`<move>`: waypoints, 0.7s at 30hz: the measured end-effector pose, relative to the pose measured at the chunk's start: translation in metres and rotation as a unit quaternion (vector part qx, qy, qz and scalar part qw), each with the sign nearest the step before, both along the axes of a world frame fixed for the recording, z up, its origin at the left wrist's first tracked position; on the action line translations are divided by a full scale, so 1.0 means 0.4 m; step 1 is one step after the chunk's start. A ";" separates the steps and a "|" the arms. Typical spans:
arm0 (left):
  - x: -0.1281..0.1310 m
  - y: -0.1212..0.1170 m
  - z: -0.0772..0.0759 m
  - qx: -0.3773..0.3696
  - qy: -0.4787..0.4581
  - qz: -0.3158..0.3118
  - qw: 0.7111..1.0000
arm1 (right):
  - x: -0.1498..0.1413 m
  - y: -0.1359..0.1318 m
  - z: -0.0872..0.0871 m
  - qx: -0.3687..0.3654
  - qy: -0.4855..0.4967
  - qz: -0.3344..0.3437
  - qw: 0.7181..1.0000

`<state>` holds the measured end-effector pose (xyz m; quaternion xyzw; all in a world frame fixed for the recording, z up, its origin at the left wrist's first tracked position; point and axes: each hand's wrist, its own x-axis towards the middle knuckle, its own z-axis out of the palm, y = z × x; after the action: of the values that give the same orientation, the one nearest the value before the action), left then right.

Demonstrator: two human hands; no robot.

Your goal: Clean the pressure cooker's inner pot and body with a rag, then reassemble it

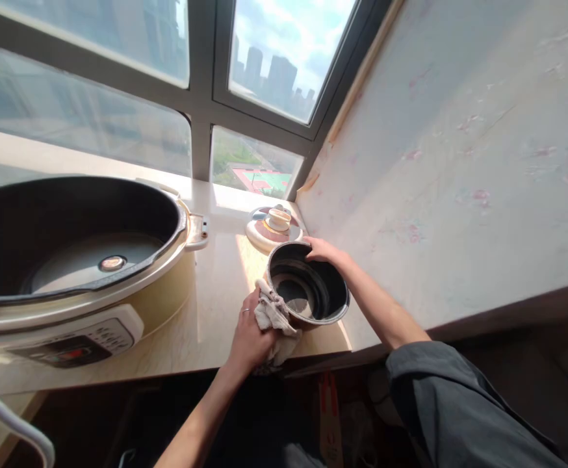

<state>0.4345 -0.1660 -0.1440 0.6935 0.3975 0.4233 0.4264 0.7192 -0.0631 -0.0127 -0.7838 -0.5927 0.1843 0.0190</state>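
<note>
A dark round inner pot (313,296) stands on the pale counter (210,305) near its front edge. My left hand (249,335) is closed on a crumpled whitish cloth (274,315) pressed against the pot's near-left rim. My right hand (320,250) grips the pot's far rim with its fingers curled over the edge. The pot's inside looks bare.
A large cream electric cooker (69,260) with an open dark bowl and a control panel fills the left. A round lid with a knob (274,227) lies behind the pot, near the window (196,97). A pale wall (459,162) closes the right side.
</note>
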 end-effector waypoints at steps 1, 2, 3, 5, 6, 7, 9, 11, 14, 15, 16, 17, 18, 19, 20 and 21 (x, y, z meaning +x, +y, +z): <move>0.010 -0.007 -0.003 0.001 0.001 0.005 1.000 | -0.007 -0.004 0.002 0.009 -0.020 0.001 1.000; 0.021 -0.015 -0.007 0.001 0.001 0.011 1.000 | -0.015 -0.009 0.004 0.017 -0.039 0.002 0.999; 0.033 -0.024 -0.011 0.001 0.002 0.017 1.000 | -0.022 -0.015 0.005 0.025 -0.054 0.003 0.998; 0.055 -0.040 -0.020 -0.002 -0.002 0.026 1.000 | -0.037 -0.030 0.006 0.040 -0.077 0.008 0.996; 0.065 -0.046 -0.023 -0.004 -0.006 0.029 1.000 | -0.045 -0.040 0.006 0.046 -0.085 0.009 0.995; 0.074 -0.050 -0.025 -0.005 -0.012 0.030 0.999 | -0.053 -0.052 0.006 0.053 -0.092 0.010 0.994; 0.089 -0.055 -0.027 -0.003 -0.022 0.030 0.999 | -0.072 -0.086 0.007 0.082 -0.097 0.012 0.992; 0.101 -0.057 -0.024 -0.001 -0.026 0.027 0.999 | -0.095 -0.133 0.008 0.142 -0.075 0.025 0.987; 0.115 -0.058 -0.018 -0.003 -0.022 0.019 1.000 | -0.142 -0.225 0.008 0.260 0.022 0.060 0.963; 0.118 -0.059 -0.017 -0.004 -0.021 0.017 1.000 | -0.161 -0.258 0.008 0.300 0.061 0.064 0.950; 0.121 -0.060 -0.016 -0.006 -0.021 0.016 1.000 | -0.183 -0.291 0.008 0.339 0.097 0.063 0.934; 0.123 -0.060 -0.015 -0.008 -0.023 0.015 1.000 | -0.207 -0.324 0.007 0.372 0.127 0.063 0.917; 0.123 -0.061 -0.013 -0.011 -0.025 0.014 1.000 | -0.231 -0.354 0.005 0.403 0.151 0.063 0.900; 0.123 -0.060 -0.012 -0.016 -0.030 0.011 0.999 | -0.257 -0.383 0.003 0.432 0.173 0.068 0.883; 0.121 -0.060 -0.009 -0.024 -0.037 0.007 0.999 | -0.282 -0.408 0.000 0.457 0.194 0.068 0.866; 0.118 -0.058 -0.005 -0.035 -0.048 0.002 0.998 | -0.306 -0.430 -0.004 0.475 0.212 0.068 0.851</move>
<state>0.4817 -0.1892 -0.1462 0.6566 0.3924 0.4424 0.4682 0.5969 -0.2352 -0.0142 -0.5790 -0.6413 0.0428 0.5017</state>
